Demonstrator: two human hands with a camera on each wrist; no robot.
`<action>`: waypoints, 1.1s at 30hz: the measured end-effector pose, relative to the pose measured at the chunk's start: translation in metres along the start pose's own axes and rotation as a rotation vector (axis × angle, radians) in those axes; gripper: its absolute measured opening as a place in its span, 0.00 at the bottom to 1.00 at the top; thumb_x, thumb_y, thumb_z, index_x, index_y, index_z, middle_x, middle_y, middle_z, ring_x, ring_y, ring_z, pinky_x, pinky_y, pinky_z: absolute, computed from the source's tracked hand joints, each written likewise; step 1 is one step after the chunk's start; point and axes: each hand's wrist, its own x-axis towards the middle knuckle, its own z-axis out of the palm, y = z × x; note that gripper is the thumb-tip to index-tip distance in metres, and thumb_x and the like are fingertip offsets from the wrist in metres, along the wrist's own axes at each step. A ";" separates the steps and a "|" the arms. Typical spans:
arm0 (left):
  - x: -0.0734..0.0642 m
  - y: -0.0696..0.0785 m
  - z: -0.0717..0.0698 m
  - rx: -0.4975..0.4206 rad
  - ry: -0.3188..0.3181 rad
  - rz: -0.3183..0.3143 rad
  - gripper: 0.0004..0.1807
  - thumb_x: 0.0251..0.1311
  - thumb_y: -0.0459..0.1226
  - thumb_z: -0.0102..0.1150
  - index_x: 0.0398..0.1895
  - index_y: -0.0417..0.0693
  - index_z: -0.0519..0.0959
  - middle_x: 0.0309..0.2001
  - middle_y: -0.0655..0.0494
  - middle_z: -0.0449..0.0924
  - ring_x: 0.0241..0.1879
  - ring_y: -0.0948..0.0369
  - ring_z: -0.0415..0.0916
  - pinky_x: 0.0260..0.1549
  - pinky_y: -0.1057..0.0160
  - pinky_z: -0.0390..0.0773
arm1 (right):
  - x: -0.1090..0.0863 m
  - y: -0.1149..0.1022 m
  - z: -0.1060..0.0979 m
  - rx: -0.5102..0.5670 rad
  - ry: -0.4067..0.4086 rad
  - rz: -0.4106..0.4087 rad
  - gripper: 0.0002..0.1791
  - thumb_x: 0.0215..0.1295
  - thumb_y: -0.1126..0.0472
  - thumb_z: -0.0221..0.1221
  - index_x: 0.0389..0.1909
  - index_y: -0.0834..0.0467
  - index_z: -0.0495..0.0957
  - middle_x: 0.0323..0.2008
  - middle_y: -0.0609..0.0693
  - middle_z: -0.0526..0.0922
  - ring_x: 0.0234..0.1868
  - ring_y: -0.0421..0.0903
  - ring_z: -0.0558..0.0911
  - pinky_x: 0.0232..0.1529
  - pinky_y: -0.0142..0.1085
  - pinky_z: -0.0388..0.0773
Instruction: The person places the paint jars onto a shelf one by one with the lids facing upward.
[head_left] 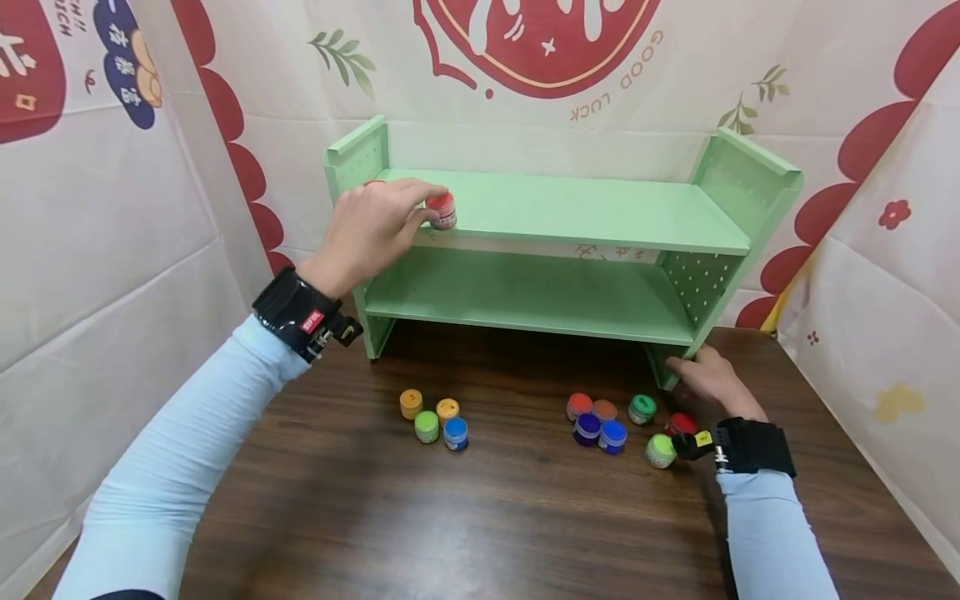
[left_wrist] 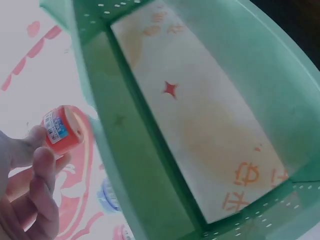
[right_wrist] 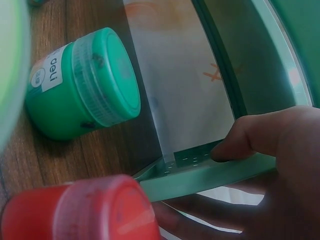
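Observation:
My left hand pinches a small red paint jar between thumb and fingers, at the front edge of the green two-tier shelf's upper board. In the left wrist view, the red jar is tilted and its label shows. Part of a blue jar appears beyond the board there. Another red lid peeks out behind the left hand. Low on the shelf's right side panel, my right hand holds the edge, thumb on the inner face, fingers outside. A green jar and a red jar lie near it.
On the dark wood table, yellow, green and blue jars cluster at left. Red, brown and blue jars stand at centre right. A light green jar sits beside the right wrist. Printed cloth hangs behind the shelf.

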 end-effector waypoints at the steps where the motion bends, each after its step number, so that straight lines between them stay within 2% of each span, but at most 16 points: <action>1: 0.003 -0.002 0.001 0.009 -0.011 -0.005 0.16 0.73 0.34 0.58 0.60 0.48 0.83 0.55 0.51 0.88 0.38 0.50 0.84 0.25 0.55 0.70 | 0.000 0.000 0.000 0.000 0.000 0.005 0.23 0.79 0.52 0.45 0.54 0.72 0.67 0.35 0.63 0.82 0.32 0.50 0.83 0.36 0.38 0.76; 8: 0.015 -0.010 0.010 0.029 -0.065 -0.059 0.16 0.73 0.34 0.56 0.60 0.48 0.83 0.54 0.50 0.88 0.41 0.50 0.84 0.24 0.56 0.69 | 0.002 0.001 0.000 -0.007 0.002 0.001 0.22 0.79 0.52 0.45 0.52 0.71 0.67 0.33 0.61 0.82 0.30 0.50 0.83 0.35 0.38 0.76; 14: 0.022 -0.012 0.014 0.033 -0.102 -0.094 0.15 0.73 0.34 0.57 0.59 0.48 0.84 0.52 0.49 0.88 0.34 0.52 0.79 0.23 0.58 0.65 | 0.002 0.000 -0.001 -0.016 0.007 -0.010 0.21 0.80 0.52 0.46 0.51 0.70 0.67 0.31 0.59 0.78 0.30 0.50 0.80 0.35 0.38 0.73; 18: 0.027 -0.012 0.015 0.027 -0.125 -0.090 0.14 0.74 0.33 0.55 0.57 0.48 0.84 0.49 0.50 0.89 0.29 0.53 0.73 0.21 0.58 0.60 | 0.001 0.002 0.000 -0.027 0.015 -0.015 0.22 0.80 0.53 0.46 0.53 0.71 0.67 0.33 0.62 0.79 0.32 0.51 0.81 0.36 0.38 0.74; 21: 0.030 -0.012 0.015 0.030 -0.134 -0.091 0.15 0.73 0.32 0.53 0.56 0.48 0.84 0.48 0.50 0.89 0.29 0.54 0.71 0.22 0.58 0.60 | 0.001 0.003 -0.001 -0.062 0.034 -0.022 0.23 0.79 0.52 0.46 0.53 0.71 0.68 0.36 0.64 0.79 0.35 0.54 0.80 0.37 0.38 0.73; 25: 0.032 -0.012 0.016 0.038 -0.135 -0.087 0.15 0.74 0.32 0.52 0.55 0.48 0.84 0.46 0.49 0.89 0.28 0.54 0.71 0.22 0.58 0.60 | 0.000 0.002 -0.001 -0.102 0.061 -0.025 0.23 0.78 0.51 0.47 0.52 0.71 0.70 0.39 0.64 0.78 0.40 0.57 0.78 0.40 0.39 0.71; 30: 0.029 -0.012 0.017 0.033 -0.124 -0.076 0.15 0.73 0.32 0.52 0.58 0.48 0.83 0.50 0.49 0.89 0.27 0.54 0.69 0.21 0.59 0.58 | -0.001 0.000 0.000 -0.049 0.043 0.001 0.23 0.78 0.51 0.47 0.54 0.70 0.68 0.38 0.63 0.79 0.37 0.53 0.80 0.38 0.38 0.73; 33: 0.025 -0.011 0.015 0.015 -0.081 -0.059 0.17 0.73 0.33 0.57 0.61 0.48 0.81 0.55 0.50 0.87 0.28 0.53 0.71 0.22 0.59 0.58 | -0.002 -0.001 0.000 -0.017 0.027 0.016 0.24 0.78 0.51 0.47 0.56 0.71 0.67 0.37 0.62 0.79 0.35 0.51 0.80 0.36 0.37 0.74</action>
